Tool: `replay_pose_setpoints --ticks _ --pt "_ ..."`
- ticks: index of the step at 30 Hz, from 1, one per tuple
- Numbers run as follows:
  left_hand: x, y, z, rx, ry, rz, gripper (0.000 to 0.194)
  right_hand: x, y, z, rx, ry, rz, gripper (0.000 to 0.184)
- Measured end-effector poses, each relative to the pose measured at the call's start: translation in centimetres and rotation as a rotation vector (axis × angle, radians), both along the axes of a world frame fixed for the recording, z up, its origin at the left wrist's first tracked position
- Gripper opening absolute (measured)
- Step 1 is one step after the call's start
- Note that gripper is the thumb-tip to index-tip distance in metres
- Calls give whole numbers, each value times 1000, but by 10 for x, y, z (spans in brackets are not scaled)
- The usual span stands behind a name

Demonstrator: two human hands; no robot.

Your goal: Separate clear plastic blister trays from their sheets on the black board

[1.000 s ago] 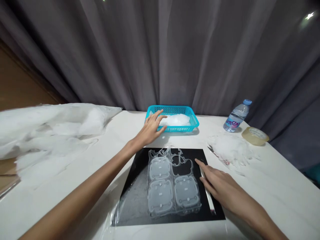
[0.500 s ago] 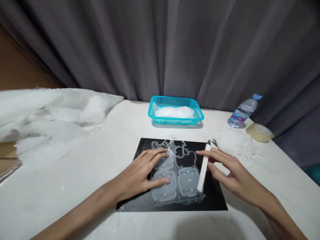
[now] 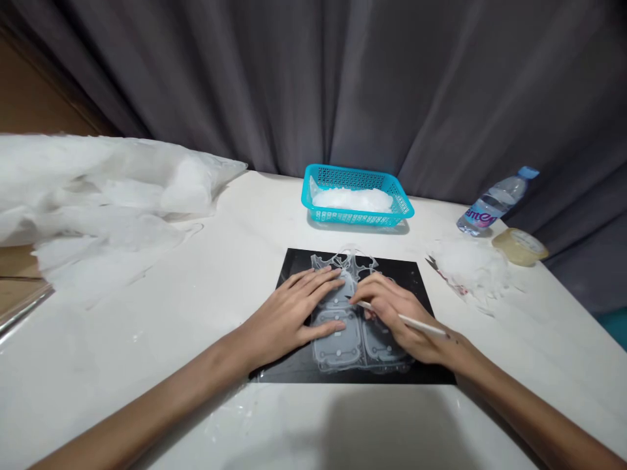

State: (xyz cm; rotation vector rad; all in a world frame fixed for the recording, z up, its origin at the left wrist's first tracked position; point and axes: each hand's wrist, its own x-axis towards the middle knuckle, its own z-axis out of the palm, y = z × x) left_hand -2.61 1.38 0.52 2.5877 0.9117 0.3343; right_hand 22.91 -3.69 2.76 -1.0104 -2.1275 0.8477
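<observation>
A clear moulded plastic sheet (image 3: 337,349) with squarish panels lies on a black board (image 3: 414,277) in front of me. Its far end is cut into thin, ragged strips. My left hand (image 3: 294,313) rests flat on the sheet's left side, fingers spread and holding nothing. Between the fingers of my right hand (image 3: 392,313), a slim white craft knife (image 3: 416,324) is gripped like a pen. Its dark tip points left, at the upper left panel close to my left fingers; whether it touches the plastic I cannot tell. My right hand covers much of the right-hand panels.
Beyond the board stands a turquoise basket (image 3: 362,219) with white fluffy stuffing (image 3: 353,199). On the right are scissors (image 3: 448,277), plastic scraps (image 3: 475,264), a water bottle (image 3: 494,203) and a tape roll (image 3: 520,247). A big bag of white stuffing (image 3: 122,176) lies left.
My left hand has come back from the basket onto the plastic sheet. My right hand has picked the craft knife up off the board, turned it and brought it left over the sheet.
</observation>
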Motion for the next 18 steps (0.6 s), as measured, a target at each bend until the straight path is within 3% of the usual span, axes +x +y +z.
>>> replay_pose_setpoints --ticks 6,14,18 --pt "0 1 -3 -7 -23 15 69 -3 15 -5 -122 29 20 6" --pt "1 -1 -2 -21 -30 65 72 2 15 -7 -83 -24 128 8" --pt "1 1 -3 -3 -20 98 90 0 20 -11 -51 -36 137 5"
